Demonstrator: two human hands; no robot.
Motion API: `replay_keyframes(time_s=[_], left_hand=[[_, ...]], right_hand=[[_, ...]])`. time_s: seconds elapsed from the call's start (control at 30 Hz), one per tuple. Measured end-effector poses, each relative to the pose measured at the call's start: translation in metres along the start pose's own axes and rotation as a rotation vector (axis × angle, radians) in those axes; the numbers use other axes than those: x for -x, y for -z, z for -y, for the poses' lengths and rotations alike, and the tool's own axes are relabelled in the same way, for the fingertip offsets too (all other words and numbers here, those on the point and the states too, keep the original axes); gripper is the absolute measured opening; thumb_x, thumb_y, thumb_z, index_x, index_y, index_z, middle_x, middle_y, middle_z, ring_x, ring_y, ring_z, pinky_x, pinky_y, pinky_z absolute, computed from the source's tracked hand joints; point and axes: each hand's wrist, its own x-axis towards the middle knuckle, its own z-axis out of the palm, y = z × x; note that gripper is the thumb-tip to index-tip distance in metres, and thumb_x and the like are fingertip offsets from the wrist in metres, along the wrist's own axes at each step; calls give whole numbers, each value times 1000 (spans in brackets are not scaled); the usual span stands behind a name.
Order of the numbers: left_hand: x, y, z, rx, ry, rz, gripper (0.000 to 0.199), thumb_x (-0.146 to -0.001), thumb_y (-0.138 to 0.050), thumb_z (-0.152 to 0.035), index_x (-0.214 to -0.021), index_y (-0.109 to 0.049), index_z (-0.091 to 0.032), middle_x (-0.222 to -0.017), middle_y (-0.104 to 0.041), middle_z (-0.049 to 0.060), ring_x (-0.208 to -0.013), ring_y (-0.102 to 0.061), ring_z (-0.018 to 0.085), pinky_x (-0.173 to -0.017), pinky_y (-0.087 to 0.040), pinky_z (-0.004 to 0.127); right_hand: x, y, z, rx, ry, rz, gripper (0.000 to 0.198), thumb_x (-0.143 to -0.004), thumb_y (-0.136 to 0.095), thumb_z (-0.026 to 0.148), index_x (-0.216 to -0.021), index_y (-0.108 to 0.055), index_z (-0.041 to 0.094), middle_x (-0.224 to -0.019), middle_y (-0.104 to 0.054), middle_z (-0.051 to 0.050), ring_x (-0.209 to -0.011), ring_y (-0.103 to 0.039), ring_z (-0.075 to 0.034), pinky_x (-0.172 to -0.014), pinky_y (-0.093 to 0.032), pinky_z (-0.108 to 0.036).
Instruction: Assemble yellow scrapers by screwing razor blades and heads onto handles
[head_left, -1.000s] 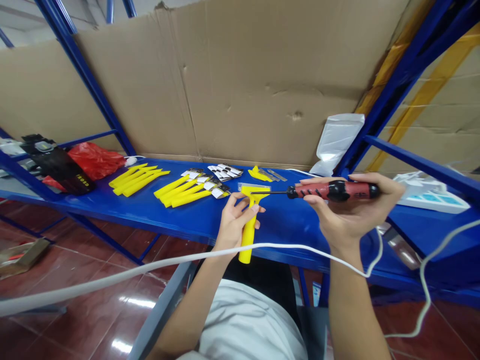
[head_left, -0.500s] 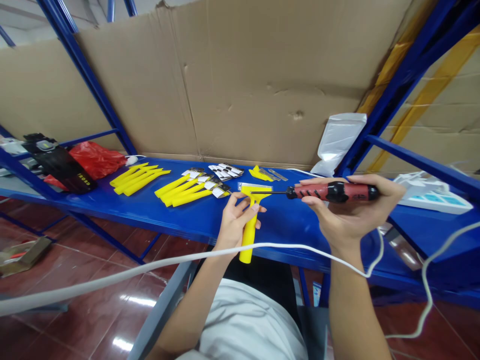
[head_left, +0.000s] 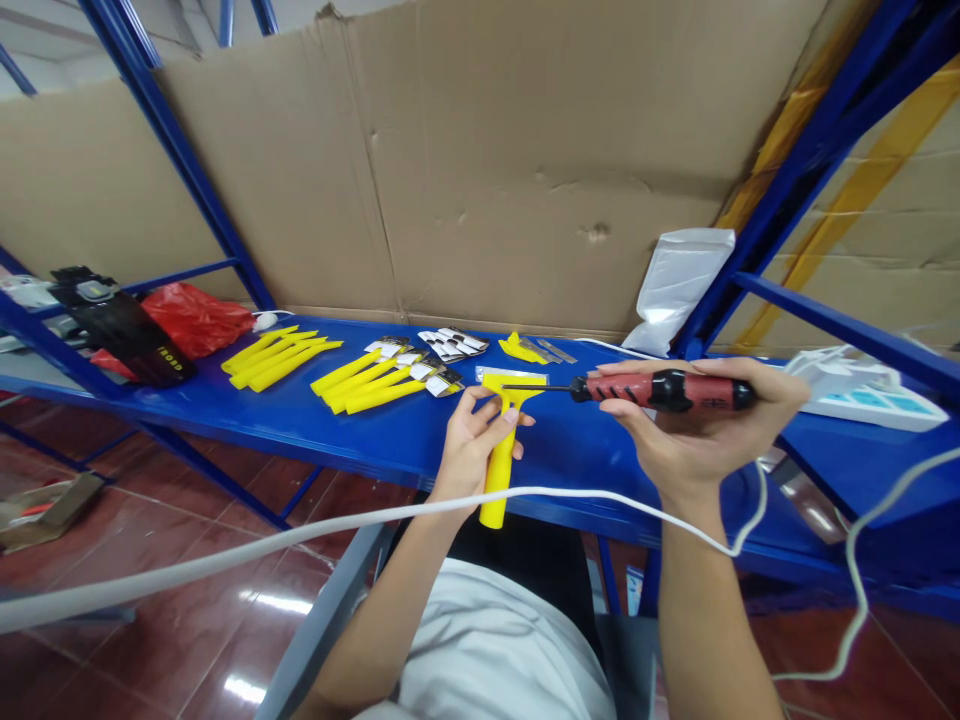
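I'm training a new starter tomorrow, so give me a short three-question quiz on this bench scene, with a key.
1. True or false: the left hand holds a yellow scraper.
2. What does the right hand hold? A) a red screwdriver B) a hammer C) a knife
3. Fill in: the screwdriver's tip meets the scraper at its ____ end.

Key: 1. True. 2. A, the red screwdriver, with a white cable running past below. 3. Head, the wide top end, above the blue shelf.

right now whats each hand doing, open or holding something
Left hand: closed on the yellow scraper.
Right hand: closed on the red screwdriver, its bit at the scraper's head.
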Motion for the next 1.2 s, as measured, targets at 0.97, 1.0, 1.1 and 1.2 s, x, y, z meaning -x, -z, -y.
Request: replay_keyframes(time_s=[0.97, 1.0, 1.1, 1.2], left_hand=[[-3, 3, 4, -32, -13, -12, 58, -78, -99, -31, -112, -52, -24, -109, -74, 5, -98, -79, 23, -55, -55, 21], [-3, 2, 4, -31, -6, -10, 60, -77, -100, -30, -112, -52, -24, -109, -74, 5, -98, -79, 23, -55, -55, 21], [-3, 2, 3, -28, 7, -10, 63, -73, -102, -29, -112, -52, -24, -110, -75, 6, -99, -79, 24, -54, -54, 22], [-3, 2, 3, -21, 7, -11, 65, -70, -103, -30, -110, -51, -24, -107, -74, 5, -99, -79, 26, -52, -53, 22]], right_hand=[[3, 2, 3, -123, 30, 373, 73, -79, -95, 16, -136, -52, 31, -127, -80, -8, -111, -83, -33, -99, -69, -56], [3, 2, 2, -116, 23, 369, 74, -79, -96, 16, -138, -53, 31, -128, -80, -8, -112, -83, -33, -97, -70, -55], [3, 1, -1, -83, 50, 326, 76, -76, -101, 17, -137, -57, 30, -120, -81, -7, -103, -83, -32, -92, -70, -52], [1, 2, -5, -65, 96, 280, 79, -71, -105, 19, -135, -61, 31, -109, -80, -2, -90, -83, -29, -88, -69, -52]])
